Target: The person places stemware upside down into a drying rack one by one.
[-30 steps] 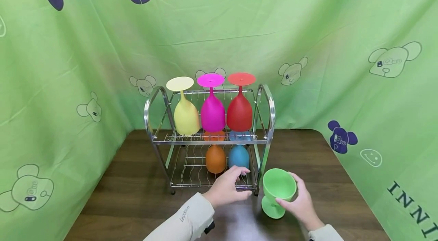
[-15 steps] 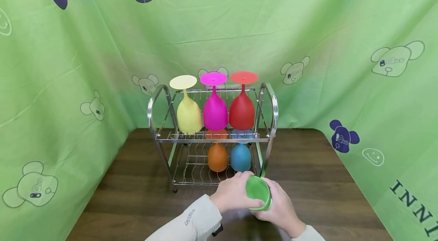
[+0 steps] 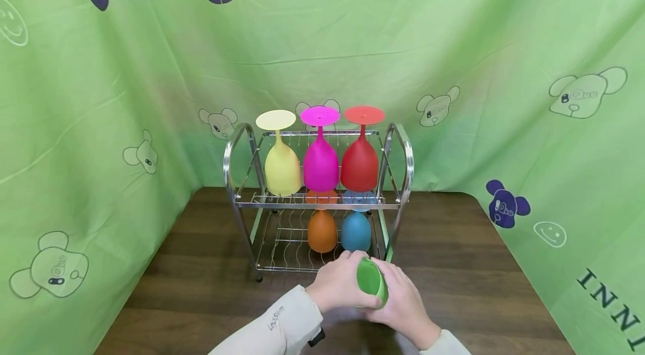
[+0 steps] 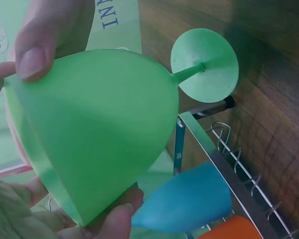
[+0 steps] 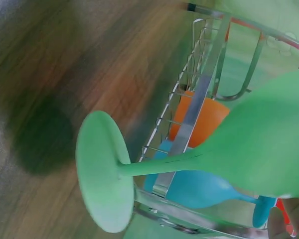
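A green goblet (image 3: 370, 278) is between my two hands in front of the rack's right corner. My left hand (image 3: 339, 283) grips the bowl from the left, thumb at the near side of the rim. From the right my right hand (image 3: 404, 302) holds the same bowl. The mouth looks squeezed to a narrow oval. In the left wrist view the bowl of the green goblet (image 4: 104, 124) tapers to a thin stem and round foot, with fingertips (image 4: 34, 62) on its rim. The right wrist view shows the goblet's foot (image 5: 102, 172) apart from its shadow on the tabletop.
A two-tier metal rack (image 3: 312, 206) stands behind the hands. Upside down on top are yellow (image 3: 282, 170), magenta (image 3: 321, 167) and red (image 3: 360, 167) goblets. Orange (image 3: 322, 232) and blue (image 3: 356, 232) goblets sit below. Green printed cloth (image 3: 453, 19) surrounds the wooden table (image 3: 463, 265).
The right hand has brought the green goblet left from beside the rack. The left hand has gone from an unfilled grasp to gripping the bowl, and the goblet's mouth has narrowed.
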The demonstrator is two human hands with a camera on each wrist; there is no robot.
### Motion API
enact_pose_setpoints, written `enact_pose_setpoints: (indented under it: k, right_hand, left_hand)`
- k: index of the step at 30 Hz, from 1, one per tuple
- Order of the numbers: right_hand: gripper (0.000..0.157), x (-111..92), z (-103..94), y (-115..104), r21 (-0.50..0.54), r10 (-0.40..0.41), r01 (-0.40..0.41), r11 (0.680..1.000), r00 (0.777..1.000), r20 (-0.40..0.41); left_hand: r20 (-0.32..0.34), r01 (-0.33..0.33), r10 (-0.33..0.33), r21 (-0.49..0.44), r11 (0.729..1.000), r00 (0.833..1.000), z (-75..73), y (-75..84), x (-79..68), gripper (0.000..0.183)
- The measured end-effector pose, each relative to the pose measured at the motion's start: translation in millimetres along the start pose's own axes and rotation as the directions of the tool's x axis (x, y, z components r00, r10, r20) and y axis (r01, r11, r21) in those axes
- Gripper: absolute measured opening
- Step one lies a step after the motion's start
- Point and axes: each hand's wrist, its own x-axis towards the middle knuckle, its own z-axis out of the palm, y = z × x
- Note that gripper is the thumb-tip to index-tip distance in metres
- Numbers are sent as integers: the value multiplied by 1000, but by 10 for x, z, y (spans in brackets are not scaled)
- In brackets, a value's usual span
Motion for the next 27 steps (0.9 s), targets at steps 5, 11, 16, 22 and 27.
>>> enact_pose_setpoints:
  k: [5,11,16,22,27]
  right_hand:
    - [82,-51,-36,-54,83,112,-107,991,992,-62]
    - [67,-68,-63,-215,397,399,-326,858,910,-116]
    - [57,-79,-43,-283,476,515,-411,778,851,-107]
    - [47,-127,19,-272,582,522,-400,708,852,-50]
    - [42,-133,65,-273,675,519,-428,601,851,78]
  left_hand:
    - [-87,29,-40,-126,992,995,-54,-106,-54,69]
    - [-167,4,-41,-217,976,985,-91,-185,-158,72]
    - [-190,-44,-21,-332,942,982,-89,-320,-202,72]
    - [-153,-67,-30,-589,805,988,-104,-644,-174,63]
    - [-62,-29,-42,-840,542,997,-127,-830,-181,61]
